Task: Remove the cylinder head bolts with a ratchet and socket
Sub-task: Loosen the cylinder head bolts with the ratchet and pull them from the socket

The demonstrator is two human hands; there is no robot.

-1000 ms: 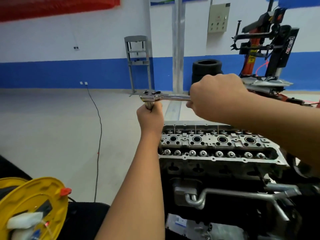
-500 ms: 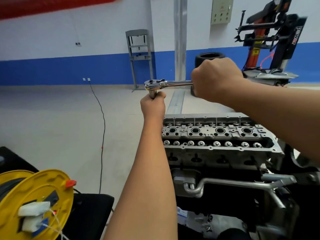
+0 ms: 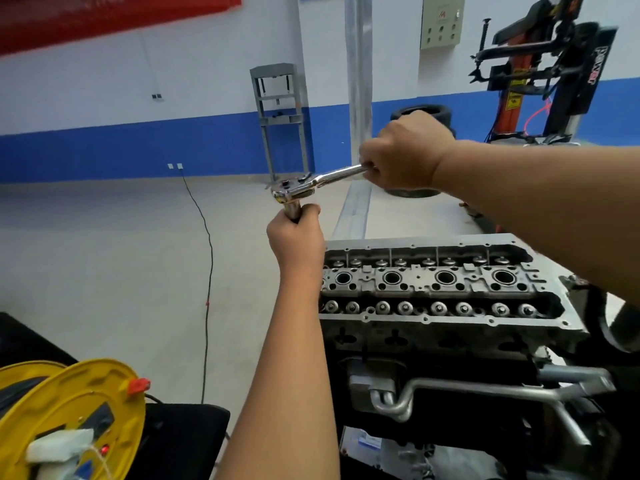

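The ratchet (image 3: 311,183) handle is gripped by the right hand (image 3: 405,154); the extension bar (image 3: 292,211) under its head is clasped by the left hand (image 3: 294,237), at the left end of the cylinder head (image 3: 436,296). A yellow cable reel (image 3: 79,420) is seen lower left.

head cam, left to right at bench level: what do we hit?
yellow cable reel → black floor cable → left hand on the extension bar → ratchet → right hand → cylinder head
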